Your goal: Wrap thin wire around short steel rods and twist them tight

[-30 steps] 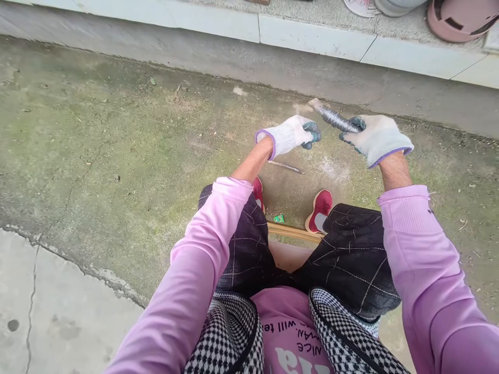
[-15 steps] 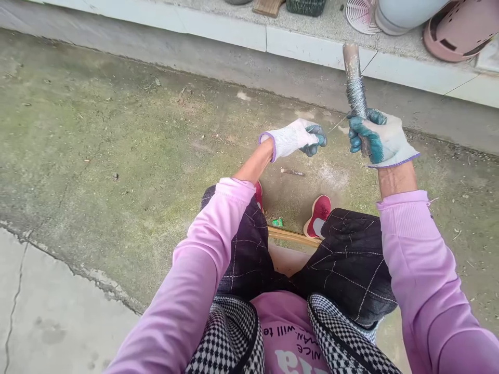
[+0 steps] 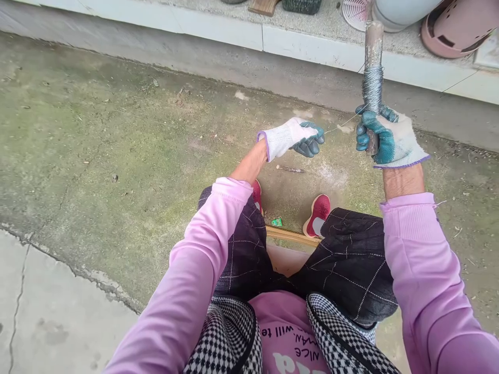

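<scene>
My right hand (image 3: 385,136), in a white glove with a teal-coated palm, is closed round the lower end of a worn wooden stick (image 3: 374,44). Thin silvery wire (image 3: 372,88) is wound in a thick band about the stick's middle, just above my fingers. A single strand (image 3: 346,123) runs from that winding down and left to my left hand (image 3: 300,137). Gloved the same way, my left hand is closed, pinching the strand at its fingertips. The stick stands nearly upright in the view, its top end free.
A short thin stick (image 3: 290,169) lies on the mossy concrete beyond my red shoes (image 3: 317,213). Near them is a small green wrapper (image 3: 276,222). Along the raised ledge (image 3: 222,28) stand a pink plastic basket (image 3: 454,31), a pale bucket (image 3: 401,11) and a wooden board (image 3: 263,5).
My right hand has shifted slightly right, and the wound stick has swung from a leftward lean to nearly upright. My left hand has moved slightly left, still holding the strand.
</scene>
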The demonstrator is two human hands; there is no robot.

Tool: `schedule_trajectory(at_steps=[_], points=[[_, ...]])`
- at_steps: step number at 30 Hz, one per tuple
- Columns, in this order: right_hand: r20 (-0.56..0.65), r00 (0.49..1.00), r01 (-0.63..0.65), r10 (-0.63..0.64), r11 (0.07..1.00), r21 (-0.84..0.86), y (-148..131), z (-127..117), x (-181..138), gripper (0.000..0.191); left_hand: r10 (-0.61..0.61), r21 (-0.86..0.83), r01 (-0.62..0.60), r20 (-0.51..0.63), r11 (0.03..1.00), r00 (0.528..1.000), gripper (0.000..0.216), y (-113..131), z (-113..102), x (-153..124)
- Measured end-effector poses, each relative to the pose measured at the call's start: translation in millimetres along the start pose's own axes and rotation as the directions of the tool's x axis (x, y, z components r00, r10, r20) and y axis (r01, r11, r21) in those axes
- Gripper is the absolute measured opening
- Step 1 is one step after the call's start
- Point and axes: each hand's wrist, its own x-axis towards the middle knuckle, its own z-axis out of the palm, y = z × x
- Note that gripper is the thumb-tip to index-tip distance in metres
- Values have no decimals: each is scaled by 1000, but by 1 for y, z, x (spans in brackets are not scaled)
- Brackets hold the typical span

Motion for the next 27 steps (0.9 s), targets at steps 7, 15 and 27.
schedule_trajectory(at_steps=[7,15,27], points=[[1,1000,12,-12,1000,13,-1,3,-1,28,46,-13,-47,-28,999,999,45,10,5,-15],[8,1000,-3,3,1000,-25,-5,8,-4,36,58,-31,-59,-26,998,998,58,20,10,-24],[11,1000,1,-1,1000,-30,-5,9,-6,35,63,53,-58,-87,997,994,37,17,9,-21]])
